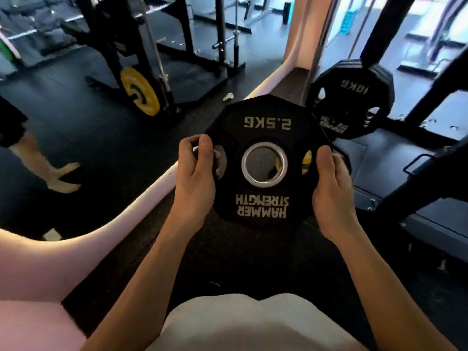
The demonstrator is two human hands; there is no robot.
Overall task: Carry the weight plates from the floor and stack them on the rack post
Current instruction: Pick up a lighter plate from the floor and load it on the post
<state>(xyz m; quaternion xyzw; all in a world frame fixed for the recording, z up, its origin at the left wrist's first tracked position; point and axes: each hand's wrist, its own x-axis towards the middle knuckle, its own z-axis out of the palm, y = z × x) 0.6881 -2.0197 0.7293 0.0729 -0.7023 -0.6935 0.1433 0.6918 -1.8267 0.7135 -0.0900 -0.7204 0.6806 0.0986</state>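
A black 2.5 kg weight plate (266, 127) with a steel centre ring is held up in front of me, its lettering upside down. My left hand (193, 178) grips its left edge, thumb on the face and fingers through a grip hole. My right hand (331, 188) grips the right edge the same way. To the upper right, a stack of black 10 kg plates (354, 97) hangs on the black rack (430, 79); the post itself is hidden by them.
A pink curved floor border (126, 216) runs from lower left toward the rack. A yellow plate (140, 91) leans on a black frame at upper left. A person's bare legs (48, 163) stand at the left edge. Black rubber flooring lies below me.
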